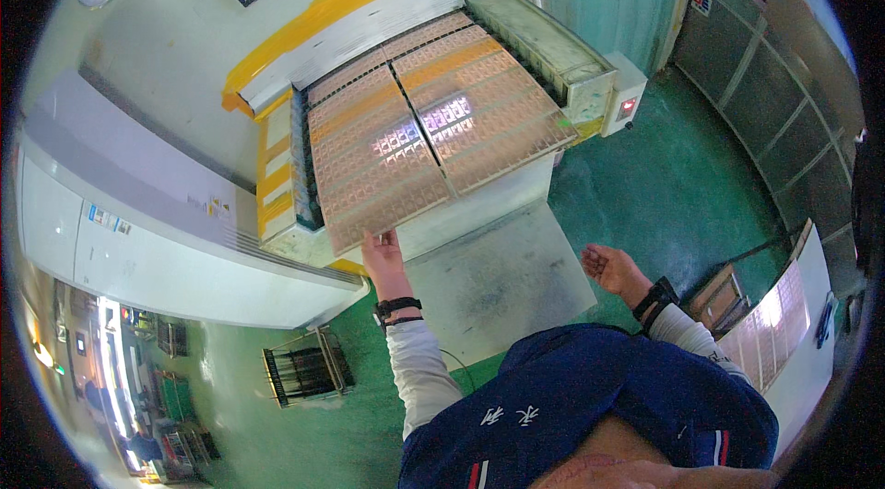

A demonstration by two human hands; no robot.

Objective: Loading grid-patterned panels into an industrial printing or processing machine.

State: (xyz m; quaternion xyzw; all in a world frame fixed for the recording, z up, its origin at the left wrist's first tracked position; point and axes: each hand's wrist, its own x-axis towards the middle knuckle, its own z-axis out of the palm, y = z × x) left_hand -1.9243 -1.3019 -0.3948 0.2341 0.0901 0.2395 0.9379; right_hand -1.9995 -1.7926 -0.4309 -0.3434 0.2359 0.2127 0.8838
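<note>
Two copper-coloured sheets printed with a repeating grid, which look like circuit board panels, lie side by side on a conveyor machine. A dark gap runs between the left panel (355,180) and the right panel (493,125). At the near left corner of the left panel, my left hand (382,247) has its fingertips on the edge, gripping it; part of the fingers is hidden. My right hand (612,270) hangs in the air to the right, below the machine's front, fingers loosely curled and apart with nothing in them.
The machine's right rail (544,37) ends in a white control box (627,94). A grey floor plate (507,277) lies before it. A white cabinet (157,249) stands left, with a black rack (309,367) nearby. At right, a white board (793,341) carries another panel (770,328).
</note>
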